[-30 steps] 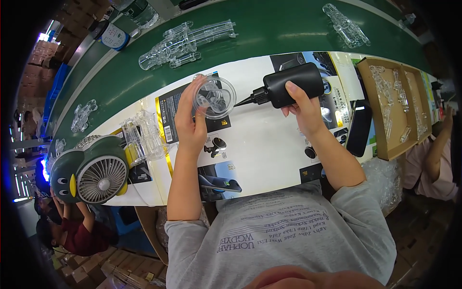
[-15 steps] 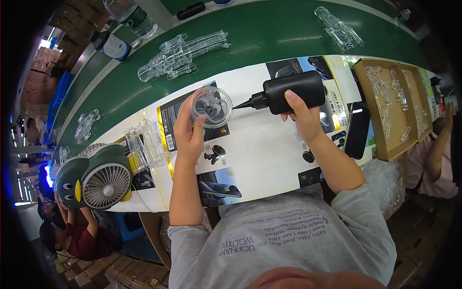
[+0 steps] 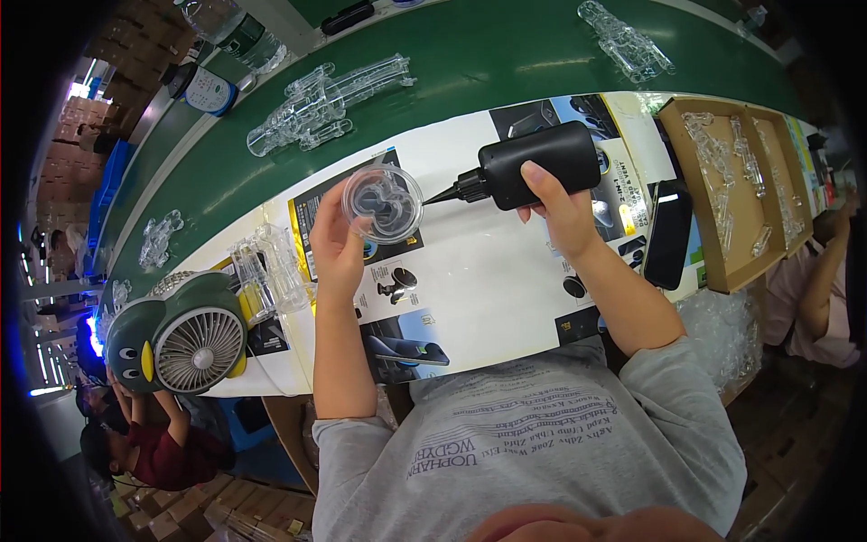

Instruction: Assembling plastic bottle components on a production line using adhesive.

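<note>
My left hand (image 3: pixel 336 242) grips a round clear plastic piece (image 3: pixel 383 204), open face toward me, with curved clear shapes inside it. Wrapped round a black squeeze bottle (image 3: pixel 542 170) is my right hand (image 3: pixel 558 210), thumb on its near side. The bottle lies level, and its thin pointed nozzle (image 3: pixel 442 195) reaches left to the rim of the clear piece. Whether the tip touches the rim, I cannot tell. Under both hands spreads a white printed sheet (image 3: pixel 488 298) with pictures of gadgets.
Clear plastic assemblies (image 3: pixel 330 101) lie on the green tabletop (image 3: pixel 488 54). At left stand a green fan (image 3: pixel 200 352) and more clear parts (image 3: pixel 269 271). At right are a dark phone (image 3: pixel 668 235) and a cardboard tray (image 3: pixel 739 262) of clear pieces. Other people sit at both sides.
Both hands have shifted slightly left along with the clear piece and the bottle. The clear piece appears turned a little, and the nozzle stays at its rim.
</note>
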A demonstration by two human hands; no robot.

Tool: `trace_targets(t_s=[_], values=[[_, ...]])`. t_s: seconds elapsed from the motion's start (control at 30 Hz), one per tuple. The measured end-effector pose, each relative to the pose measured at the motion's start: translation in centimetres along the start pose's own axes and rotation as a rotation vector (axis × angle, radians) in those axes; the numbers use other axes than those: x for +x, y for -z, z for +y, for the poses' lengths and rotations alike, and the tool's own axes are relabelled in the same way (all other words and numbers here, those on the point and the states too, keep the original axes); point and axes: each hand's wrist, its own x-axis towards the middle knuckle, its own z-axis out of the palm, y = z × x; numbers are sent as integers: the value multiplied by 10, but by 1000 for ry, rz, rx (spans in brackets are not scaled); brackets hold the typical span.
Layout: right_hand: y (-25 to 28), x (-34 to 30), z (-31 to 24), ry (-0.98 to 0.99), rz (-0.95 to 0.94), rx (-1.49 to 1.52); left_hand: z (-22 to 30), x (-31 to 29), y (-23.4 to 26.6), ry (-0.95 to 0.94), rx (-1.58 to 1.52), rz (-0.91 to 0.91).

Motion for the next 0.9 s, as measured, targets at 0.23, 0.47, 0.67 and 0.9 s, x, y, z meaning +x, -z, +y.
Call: trace_targets(t_s=[0.23, 0.47, 0.67, 0.9], values=[[0, 0, 0, -83, 4, 11, 1, 0, 6, 70, -22, -23], [3, 3, 1, -171, -33, 14, 4, 2, 11, 20, -10, -43], [6, 5, 4, -246, -37, 43, 2, -1, 13, 138, -129, -37], [9, 6, 1, -248, -61, 59, 4, -2, 12, 182, -186, -68]])
